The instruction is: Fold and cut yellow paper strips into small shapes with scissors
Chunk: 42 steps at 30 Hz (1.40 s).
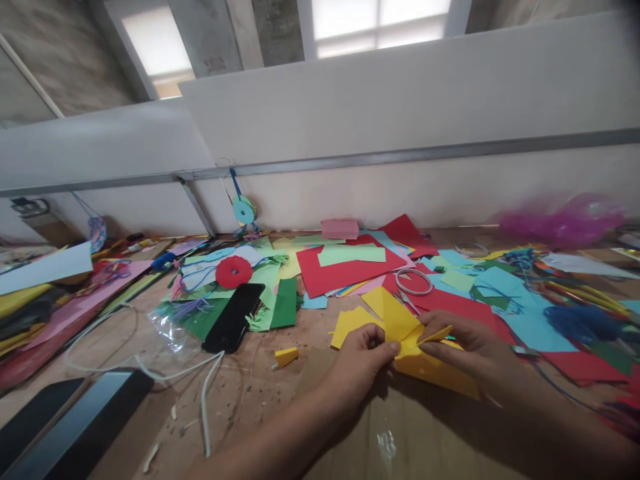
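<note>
Both hands work on a folded sheet of yellow paper (437,370) held just above a brown board (400,433). My left hand (367,353) is closed, with thumb and forefinger pinching the paper's left edge. On the other side, my right hand (463,340) pinches a raised yellow flap between thumb and fingers. One pointed part of the paper stands up between the hands. Other yellow paper pieces (349,325) lie just behind my left hand. A small folded yellow piece (287,357) rests on the table to the left.
A black phone (234,319) with a white cable (204,400) lies left of centre. Red paper (320,270), a tape ring (413,282) and scissors (407,300) sit behind the hands. Blue sheets (540,320) spread to the right. A dark box-like object (95,423) is at front left.
</note>
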Available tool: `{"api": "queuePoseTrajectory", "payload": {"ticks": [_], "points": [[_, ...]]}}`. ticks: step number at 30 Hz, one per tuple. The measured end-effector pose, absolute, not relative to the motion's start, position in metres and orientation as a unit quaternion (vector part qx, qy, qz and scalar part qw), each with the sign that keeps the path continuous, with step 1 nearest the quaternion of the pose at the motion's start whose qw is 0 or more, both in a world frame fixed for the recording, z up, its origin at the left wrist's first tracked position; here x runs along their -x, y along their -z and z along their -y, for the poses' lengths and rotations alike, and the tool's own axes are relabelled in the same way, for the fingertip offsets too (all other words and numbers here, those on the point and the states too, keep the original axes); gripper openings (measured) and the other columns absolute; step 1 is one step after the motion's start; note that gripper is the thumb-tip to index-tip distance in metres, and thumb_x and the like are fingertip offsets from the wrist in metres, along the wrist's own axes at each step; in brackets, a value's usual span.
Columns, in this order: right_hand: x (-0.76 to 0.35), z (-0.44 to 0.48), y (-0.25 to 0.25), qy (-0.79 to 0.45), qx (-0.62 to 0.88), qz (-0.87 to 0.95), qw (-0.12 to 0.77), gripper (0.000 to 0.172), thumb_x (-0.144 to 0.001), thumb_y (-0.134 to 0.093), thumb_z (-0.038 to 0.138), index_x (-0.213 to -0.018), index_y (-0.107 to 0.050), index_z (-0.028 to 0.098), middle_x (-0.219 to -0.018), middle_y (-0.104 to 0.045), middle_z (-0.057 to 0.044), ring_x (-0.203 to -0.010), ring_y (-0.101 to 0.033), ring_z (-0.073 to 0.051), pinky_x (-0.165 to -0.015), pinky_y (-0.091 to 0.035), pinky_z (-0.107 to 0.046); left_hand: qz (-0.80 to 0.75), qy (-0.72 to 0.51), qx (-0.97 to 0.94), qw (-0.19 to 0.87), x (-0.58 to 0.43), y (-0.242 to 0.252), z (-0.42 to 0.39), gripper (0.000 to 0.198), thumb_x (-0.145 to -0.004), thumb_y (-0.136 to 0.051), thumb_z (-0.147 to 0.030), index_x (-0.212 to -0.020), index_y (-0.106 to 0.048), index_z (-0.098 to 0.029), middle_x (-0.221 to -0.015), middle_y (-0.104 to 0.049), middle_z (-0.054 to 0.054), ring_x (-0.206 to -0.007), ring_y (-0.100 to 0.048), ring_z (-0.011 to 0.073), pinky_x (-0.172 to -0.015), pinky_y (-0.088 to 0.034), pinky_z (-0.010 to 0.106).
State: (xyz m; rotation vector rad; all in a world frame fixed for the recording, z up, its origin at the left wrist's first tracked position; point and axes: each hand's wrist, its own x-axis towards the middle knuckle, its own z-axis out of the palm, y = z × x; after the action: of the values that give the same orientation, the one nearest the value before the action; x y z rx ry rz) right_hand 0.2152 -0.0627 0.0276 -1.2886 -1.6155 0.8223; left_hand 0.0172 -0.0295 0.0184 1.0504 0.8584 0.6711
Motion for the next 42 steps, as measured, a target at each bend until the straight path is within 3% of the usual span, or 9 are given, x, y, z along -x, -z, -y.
{"api": "queuePoseTrajectory", "payload": {"ticks": [5, 8, 12, 16, 26, 31, 42], "points": [[-0.216, 0.066, -0.03, -0.317, 0.492, 0.706, 0.397, 0.017, -0.081, -0.069, 0.042, -0.087, -0.076, 0.028, -0.096, -0.071, -0.006, -0.105, -0.062, -0.028, -0.09, -0.049, -0.038, -0.38, -0.304, -0.474, 0.734, -0.016, -0.018, 0.028, 0.033, -0.065, -0.072, -0.04, -0.072, -0.046, -0.02, -0.056, -0.051, -0.004, -0.045, -0.043, 0.0068, -0.044, -0.031, 0.018], [-0.216, 0.066, -0.027, -0.309, 0.511, 0.71, 0.374, 0.017, -0.08, -0.07, 0.044, -0.085, -0.078, 0.03, -0.094, -0.072, -0.006, -0.104, -0.061, -0.029, -0.087, -0.05, -0.038, -0.368, -0.292, -0.475, 0.744, -0.017, -0.017, 0.028, 0.036, -0.065, -0.073, -0.044, -0.073, -0.049, -0.019, -0.056, -0.051, -0.004, -0.046, -0.044, 0.0075, -0.044, -0.032, 0.019], [-0.215, 0.066, -0.024, -0.312, 0.517, 0.687, 0.404, 0.021, -0.08, -0.071, 0.046, -0.075, -0.074, 0.026, -0.085, -0.07, -0.005, -0.088, -0.063, -0.025, -0.076, -0.052, -0.034, -0.366, -0.29, -0.485, 0.74, -0.018, -0.017, 0.03, 0.041, -0.063, -0.075, -0.049, -0.074, -0.049, -0.019, -0.057, -0.053, -0.003, -0.046, -0.046, 0.008, -0.044, -0.035, 0.019], [-0.211, 0.068, -0.027, -0.373, 0.53, 0.632, 0.425, 0.023, -0.082, -0.069, 0.046, -0.08, -0.071, 0.023, -0.086, -0.07, -0.004, -0.079, -0.064, -0.021, -0.07, -0.052, -0.03, -0.363, -0.288, -0.486, 0.74, -0.018, -0.016, 0.031, 0.042, -0.066, -0.073, -0.052, -0.075, -0.047, -0.02, -0.058, -0.055, -0.003, -0.045, -0.047, 0.0085, -0.043, -0.037, 0.02], [-0.205, 0.071, -0.021, -0.398, 0.577, 0.544, 0.461, 0.029, -0.077, -0.072, 0.049, -0.074, -0.063, 0.021, -0.075, -0.067, -0.001, -0.071, -0.064, -0.02, -0.065, -0.051, -0.029, -0.363, -0.281, -0.529, 0.714, -0.019, -0.013, 0.034, 0.034, -0.078, -0.063, -0.049, -0.077, -0.051, -0.018, -0.061, -0.055, -0.001, -0.046, -0.046, 0.0079, -0.046, -0.037, 0.021], [-0.204, 0.07, -0.021, -0.42, 0.568, 0.524, 0.476, 0.028, -0.077, -0.073, 0.047, -0.075, -0.063, 0.021, -0.074, -0.066, -0.001, -0.068, -0.063, -0.019, -0.062, -0.05, -0.029, -0.363, -0.291, -0.56, 0.685, -0.02, -0.006, 0.033, 0.033, -0.077, -0.066, -0.047, -0.08, -0.056, -0.016, -0.064, -0.055, -0.001, -0.051, -0.047, 0.0085, -0.049, -0.037, 0.021], [-0.209, 0.068, -0.008, -0.476, 0.527, 0.502, 0.493, 0.031, -0.076, -0.075, 0.044, -0.079, -0.055, 0.022, -0.073, -0.059, 0.002, -0.066, -0.057, -0.015, -0.059, -0.045, -0.026, -0.373, -0.288, -0.544, 0.694, -0.02, -0.006, 0.03, 0.032, -0.077, -0.064, -0.046, -0.076, -0.049, -0.018, -0.057, -0.056, -0.002, -0.041, -0.044, 0.0074, -0.041, -0.036, 0.02]]}}
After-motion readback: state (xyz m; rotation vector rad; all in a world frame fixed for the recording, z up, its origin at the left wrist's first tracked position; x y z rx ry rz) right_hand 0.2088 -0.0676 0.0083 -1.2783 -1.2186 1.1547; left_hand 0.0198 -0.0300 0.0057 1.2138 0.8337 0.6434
